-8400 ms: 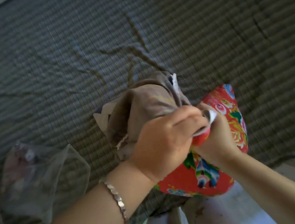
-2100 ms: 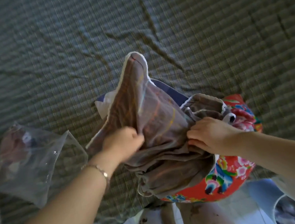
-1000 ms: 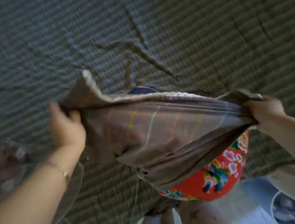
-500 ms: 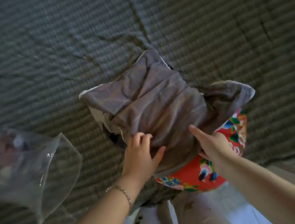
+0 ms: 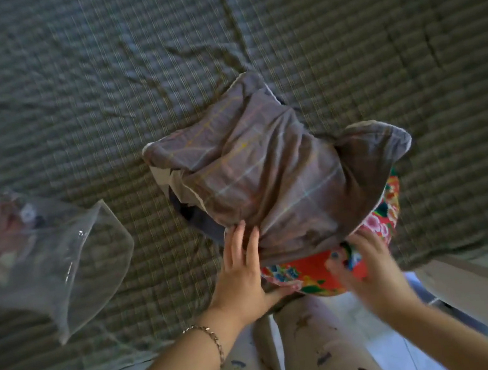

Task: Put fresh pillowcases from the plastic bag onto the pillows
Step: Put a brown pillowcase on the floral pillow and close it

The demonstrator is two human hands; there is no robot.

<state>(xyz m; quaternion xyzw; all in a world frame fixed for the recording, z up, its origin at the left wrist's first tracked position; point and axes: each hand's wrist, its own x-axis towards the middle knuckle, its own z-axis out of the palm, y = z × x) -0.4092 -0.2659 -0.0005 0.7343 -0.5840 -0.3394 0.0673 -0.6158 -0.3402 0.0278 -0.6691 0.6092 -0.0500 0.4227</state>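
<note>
Right hand dropped to floral pillow, left hand at pillowcase hem

The brown pillowcase hides most of the red floral pillow; the right hand is blurred.

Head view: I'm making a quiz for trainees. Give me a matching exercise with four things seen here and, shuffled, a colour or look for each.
1 pillowcase
2 pillow
3 plastic bag
4 bracelet

a red floral
b transparent
c metallic
d brown with thin coloured lines

Pairs: 1-d, 2-a, 3-b, 4-c.
</note>
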